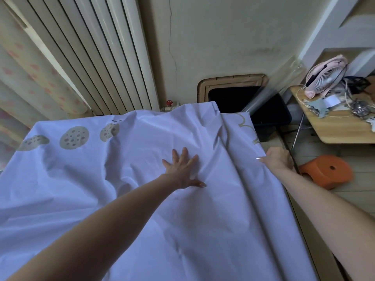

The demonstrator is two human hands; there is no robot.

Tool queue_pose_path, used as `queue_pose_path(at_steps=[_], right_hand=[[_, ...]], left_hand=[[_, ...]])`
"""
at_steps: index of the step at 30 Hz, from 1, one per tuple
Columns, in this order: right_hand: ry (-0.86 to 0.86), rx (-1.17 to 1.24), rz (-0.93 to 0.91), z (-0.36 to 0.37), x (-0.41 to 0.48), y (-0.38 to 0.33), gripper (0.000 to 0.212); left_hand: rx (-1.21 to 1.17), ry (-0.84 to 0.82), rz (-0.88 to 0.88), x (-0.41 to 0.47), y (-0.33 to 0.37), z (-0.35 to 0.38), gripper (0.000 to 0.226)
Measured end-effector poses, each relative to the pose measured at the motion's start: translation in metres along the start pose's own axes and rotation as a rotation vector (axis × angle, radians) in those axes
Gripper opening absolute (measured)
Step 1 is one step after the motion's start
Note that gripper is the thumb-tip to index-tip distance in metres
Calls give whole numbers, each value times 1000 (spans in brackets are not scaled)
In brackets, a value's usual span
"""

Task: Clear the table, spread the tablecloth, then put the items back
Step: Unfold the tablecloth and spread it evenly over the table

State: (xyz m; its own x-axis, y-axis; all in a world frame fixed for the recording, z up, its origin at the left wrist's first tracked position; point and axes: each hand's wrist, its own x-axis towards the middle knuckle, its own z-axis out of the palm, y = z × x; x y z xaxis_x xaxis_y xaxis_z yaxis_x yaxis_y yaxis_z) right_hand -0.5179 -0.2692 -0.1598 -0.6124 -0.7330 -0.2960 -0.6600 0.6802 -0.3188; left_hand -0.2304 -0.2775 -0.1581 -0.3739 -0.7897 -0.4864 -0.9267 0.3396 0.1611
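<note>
A pale lilac tablecloth with cookie prints along its far left edge covers the table, wrinkled and folded along its right side. My left hand lies flat on the cloth near the middle, fingers spread. At the table's right edge my right hand grips the cloth, fingers curled over the edge and thumb on top. No table items are on the cloth.
A white radiator stands behind the table on the left. To the right a small wooden table carries a pink fan and cables. An orange stool sits on the floor, and a dark bin is by the wall.
</note>
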Motion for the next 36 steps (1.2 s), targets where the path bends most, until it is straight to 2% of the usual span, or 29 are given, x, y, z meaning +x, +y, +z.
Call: queue_pose_path(at_steps=[9,13,15,18,21,23,26,30,32,34,36], right_hand=[[229,-2,21,-63,22,40,27],[343,-39,80,-84,38,58,29],[324,-51,173,-88,46,68,32],[206,-132,277,-85,50,82,33],[79,-223,102,-77,49,75,33],[-32,-133,-71,-64,50,60,45],[-105,36,-176,-43,47,28,56],[-142,19,-320,-19,45,-14,60],[-150,-48,-410,-9,46,-32,63],[-138,-65,-436,0,49,-47,65],[-86,7,-403,4,59,-55,57]], left_hand=[[1,2,-8,9,4,0,110],[29,45,-3,15,12,-1,103],[33,47,3,17,18,-2,101],[66,15,-16,14,25,1,107],[71,13,-17,9,28,5,112],[80,24,-5,6,28,7,112],[130,13,4,0,29,12,110],[157,15,-5,-1,31,14,108],[156,78,-15,5,32,10,101],[120,174,-8,14,32,3,92],[81,198,-12,26,29,-5,95]])
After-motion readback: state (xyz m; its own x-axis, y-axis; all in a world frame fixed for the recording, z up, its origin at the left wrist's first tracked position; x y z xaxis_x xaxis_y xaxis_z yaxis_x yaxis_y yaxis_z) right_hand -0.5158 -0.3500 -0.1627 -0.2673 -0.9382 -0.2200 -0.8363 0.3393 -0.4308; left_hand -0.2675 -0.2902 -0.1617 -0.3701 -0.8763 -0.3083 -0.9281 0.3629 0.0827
